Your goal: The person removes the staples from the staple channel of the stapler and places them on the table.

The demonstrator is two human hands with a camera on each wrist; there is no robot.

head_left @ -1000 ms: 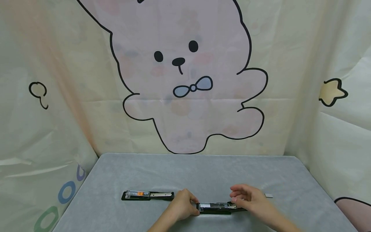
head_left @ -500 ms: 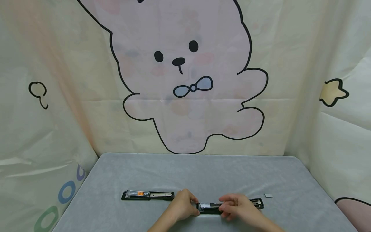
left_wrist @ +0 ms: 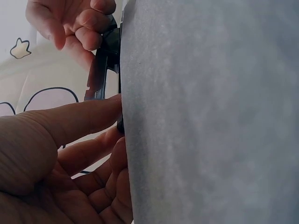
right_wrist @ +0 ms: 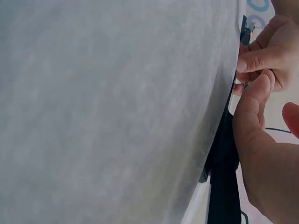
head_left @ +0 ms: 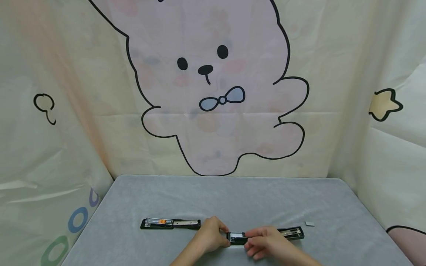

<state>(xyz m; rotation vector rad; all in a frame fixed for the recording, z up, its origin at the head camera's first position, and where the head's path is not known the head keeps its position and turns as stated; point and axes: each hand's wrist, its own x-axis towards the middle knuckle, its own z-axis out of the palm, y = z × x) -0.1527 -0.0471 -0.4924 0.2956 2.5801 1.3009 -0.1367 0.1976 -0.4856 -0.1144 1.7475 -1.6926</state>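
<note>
A long black stapler [head_left: 293, 232] lies opened out on the grey table, and its right part with a metal channel shows past my right hand. My left hand [head_left: 210, 232] pinches its left end between thumb and fingers. Over its middle is my right hand [head_left: 266, 242], fingertips loosely bent against it. In the left wrist view the right thumb stands off from those fingers [left_wrist: 91, 21]. The stapler's dark side [right_wrist: 224, 149] runs below the right hand in the right wrist view. Beyond my left hand a second opened stapler [head_left: 184, 222] has a clear part with an orange piece.
A small grey strip [head_left: 310, 224] lies on the table just beyond the held stapler's right end. The grey cloth-covered table [head_left: 226, 195] ends at a printed curtain [head_left: 213, 140] behind, with curtains on both sides too.
My right hand has slid left along the stapler, from its right part to its middle, uncovering the right end. My left hand keeps its place at the left end.
</note>
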